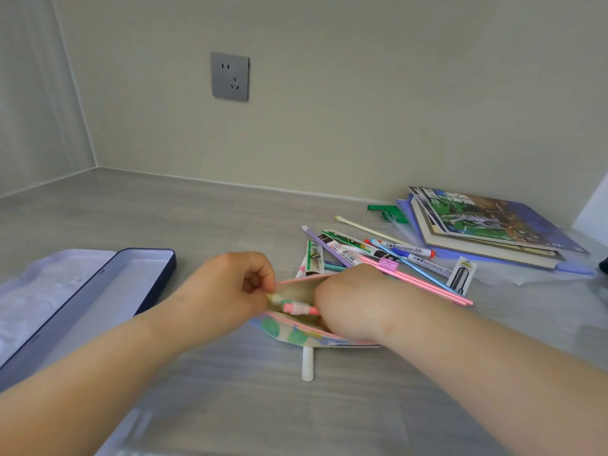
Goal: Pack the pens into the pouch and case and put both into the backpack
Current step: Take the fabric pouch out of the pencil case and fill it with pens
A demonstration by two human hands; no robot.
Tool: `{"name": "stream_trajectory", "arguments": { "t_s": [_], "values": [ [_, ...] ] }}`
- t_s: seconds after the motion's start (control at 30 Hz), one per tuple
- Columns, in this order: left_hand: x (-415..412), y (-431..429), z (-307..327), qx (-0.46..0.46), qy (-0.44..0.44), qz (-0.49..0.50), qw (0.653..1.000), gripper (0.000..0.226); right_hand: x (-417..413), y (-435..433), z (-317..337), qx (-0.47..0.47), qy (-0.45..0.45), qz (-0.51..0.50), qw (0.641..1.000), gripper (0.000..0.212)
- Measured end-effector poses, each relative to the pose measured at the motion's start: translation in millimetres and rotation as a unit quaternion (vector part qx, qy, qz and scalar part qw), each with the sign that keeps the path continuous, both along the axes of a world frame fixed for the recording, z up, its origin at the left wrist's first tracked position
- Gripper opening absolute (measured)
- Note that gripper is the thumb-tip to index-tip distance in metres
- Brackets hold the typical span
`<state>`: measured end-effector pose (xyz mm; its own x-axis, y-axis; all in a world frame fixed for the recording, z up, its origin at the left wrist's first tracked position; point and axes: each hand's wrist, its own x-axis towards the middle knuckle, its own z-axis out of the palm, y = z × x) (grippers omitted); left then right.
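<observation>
Pouch (297, 327) sits mid-counter (197, 225), mouth open. Left hand (230, 284) pinches the far rim at the zipper end, holding it up; right hand (348, 301) is curled over the other end, feeding a pink pen (300, 307) in, though its fingertips are hidden so the exact grip is probably a pinch on the barrel. Best approach: keep the rim taut, slide the pen lengthwise to the bottom, then grab several at once from the loose pens (378, 255) just behind. 1 white pen (308, 363) pokes out from under the pouch; don't miss it. Case (98, 291) lies open at left, empty. Backpack not in view.
</observation>
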<state>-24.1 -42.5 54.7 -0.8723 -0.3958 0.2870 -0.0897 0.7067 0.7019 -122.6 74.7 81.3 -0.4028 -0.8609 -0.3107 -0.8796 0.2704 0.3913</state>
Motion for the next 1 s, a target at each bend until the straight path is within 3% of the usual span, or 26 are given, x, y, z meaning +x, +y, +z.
{"name": "stream_trajectory", "arguments": {
  "t_s": [0.13, 0.27, 0.37, 0.5, 0.73, 0.9, 1.0],
  "values": [
    [-1, 4, 1, -0.051, 0.013, 0.010, 0.999, 0.034, 0, 0, -3, -0.009, -0.022, 0.013, 1.000, 0.022],
    [-3, 3, 4, -0.009, 0.021, 0.007, 1.000, 0.040, -9, 9, -4, -0.176, -0.040, 0.038, 0.983, 0.014],
    [-5, 3, 7, 0.043, 0.042, -0.002, 0.998, 0.045, -15, 17, 0, -0.238, -0.073, 0.067, 0.966, 0.016],
    [-9, 9, 2, 0.073, 0.048, -0.003, 0.996, 0.035, -18, 18, -5, -0.221, -0.046, 0.049, 0.973, 0.016],
    [-18, 15, -6, 0.073, 0.060, 0.013, 0.995, 0.044, -20, 9, -28, -0.233, -0.070, 0.012, 0.970, 0.024],
    [-24, 13, -8, 0.089, 0.093, 0.028, 0.991, 0.043, -14, 24, -16, -0.320, -0.117, 0.054, 0.938, 0.017],
    [-31, 12, -10, 0.105, 0.118, 0.061, 0.986, 0.038, -17, 41, -1, -0.436, -0.109, 0.110, 0.886, 0.017]
  ]
}}
